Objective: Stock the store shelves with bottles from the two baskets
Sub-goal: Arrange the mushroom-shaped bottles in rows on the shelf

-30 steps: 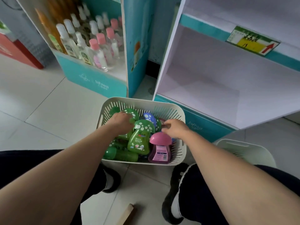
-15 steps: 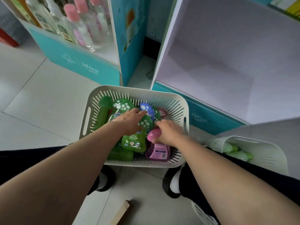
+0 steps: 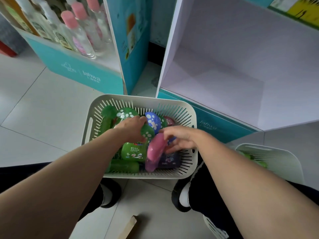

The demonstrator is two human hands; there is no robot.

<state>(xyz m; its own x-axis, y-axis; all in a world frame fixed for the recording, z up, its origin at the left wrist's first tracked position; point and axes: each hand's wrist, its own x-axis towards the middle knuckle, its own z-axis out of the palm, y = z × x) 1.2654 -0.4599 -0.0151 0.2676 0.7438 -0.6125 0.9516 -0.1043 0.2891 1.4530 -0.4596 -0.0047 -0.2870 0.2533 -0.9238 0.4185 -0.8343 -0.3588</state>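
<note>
A white slotted basket (image 3: 190,112) on the floor holds several mushroom-capped bottles in green, blue and pink. My left hand (image 3: 131,128) reaches in and curls over the spotted cap of a green bottle (image 3: 133,151). Beside it, my right hand (image 3: 181,139) grips the pink cap of a purple-bodied bottle (image 3: 155,149), which is tilted and blurred. A blue-capped bottle (image 3: 151,119) lies just behind both hands. The empty white shelf (image 3: 215,80) stands open behind the basket on the right.
A second white basket (image 3: 284,158) with green bottles sits at the right by my knee. The left shelf unit (image 3: 82,75) holds several clear bottles with pink and white caps. My shoes stand just behind the basket. A wooden strip (image 3: 128,227) lies on the tiled floor.
My right hand has taken hold of the pink cap and tipped that bottle up and leftward. My left hand moved right onto the green bottle's cap. The view dropped toward the basket.
</note>
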